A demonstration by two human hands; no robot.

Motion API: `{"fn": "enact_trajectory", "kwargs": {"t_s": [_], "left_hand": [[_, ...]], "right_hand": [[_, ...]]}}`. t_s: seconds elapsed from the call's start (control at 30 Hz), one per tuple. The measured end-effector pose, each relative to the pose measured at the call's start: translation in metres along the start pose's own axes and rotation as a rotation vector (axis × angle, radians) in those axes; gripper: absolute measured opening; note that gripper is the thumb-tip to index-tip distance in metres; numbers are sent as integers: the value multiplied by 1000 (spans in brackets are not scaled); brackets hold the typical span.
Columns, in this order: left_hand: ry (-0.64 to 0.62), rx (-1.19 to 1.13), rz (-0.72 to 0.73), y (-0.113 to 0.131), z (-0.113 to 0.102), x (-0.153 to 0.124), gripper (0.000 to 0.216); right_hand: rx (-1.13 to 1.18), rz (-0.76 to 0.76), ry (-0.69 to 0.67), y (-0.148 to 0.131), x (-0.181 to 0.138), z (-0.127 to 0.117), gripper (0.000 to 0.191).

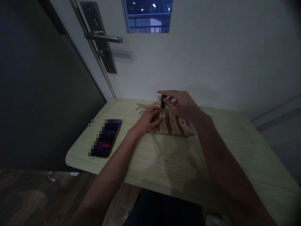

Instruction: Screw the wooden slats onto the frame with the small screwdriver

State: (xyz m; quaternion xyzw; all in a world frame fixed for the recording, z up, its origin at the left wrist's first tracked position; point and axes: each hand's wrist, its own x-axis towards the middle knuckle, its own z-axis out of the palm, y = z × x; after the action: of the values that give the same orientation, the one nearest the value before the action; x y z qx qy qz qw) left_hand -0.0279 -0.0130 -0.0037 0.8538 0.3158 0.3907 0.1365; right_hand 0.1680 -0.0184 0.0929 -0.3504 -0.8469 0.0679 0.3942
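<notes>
My right hand (180, 102) grips the black handle of a screwdriver (163, 101), which stands upright over the leftmost of three shaped wooden pieces (163, 126). Its tip is near the upper hole of that piece; the exact contact is too small to make out. My left hand (149, 120) holds the same piece from the left, thumb low and fingers near the screwdriver tip. The pieces, each with dark holes, lie side by side on a brown board (155, 132). Two loose screws (140, 111) lie left of the board, near further wooden pieces (144, 106) behind my left hand.
A smartphone (107, 138) lies at the left of the pale wooden table (145, 160). Behind the table stands a white door with a metal handle (103, 38) and a small window (148, 15). A dark panel (42, 94) rises on the left.
</notes>
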Motion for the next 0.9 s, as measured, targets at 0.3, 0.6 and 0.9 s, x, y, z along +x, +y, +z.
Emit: {"fn": "enact_trajectory", "kwargs": {"t_s": [0.3,0.6,0.9], "left_hand": [[-17,-1,-4,-1,0,-1,33],[-12,-40,9,-1,-1,-1,35],[-27,-23,-13,1,-2,1,35]], "right_hand": [[-99,110,55,-2,3,-1,21],[-22,65,104,4,3,6,21],[-26,28,48,8,0,5,34]]}}
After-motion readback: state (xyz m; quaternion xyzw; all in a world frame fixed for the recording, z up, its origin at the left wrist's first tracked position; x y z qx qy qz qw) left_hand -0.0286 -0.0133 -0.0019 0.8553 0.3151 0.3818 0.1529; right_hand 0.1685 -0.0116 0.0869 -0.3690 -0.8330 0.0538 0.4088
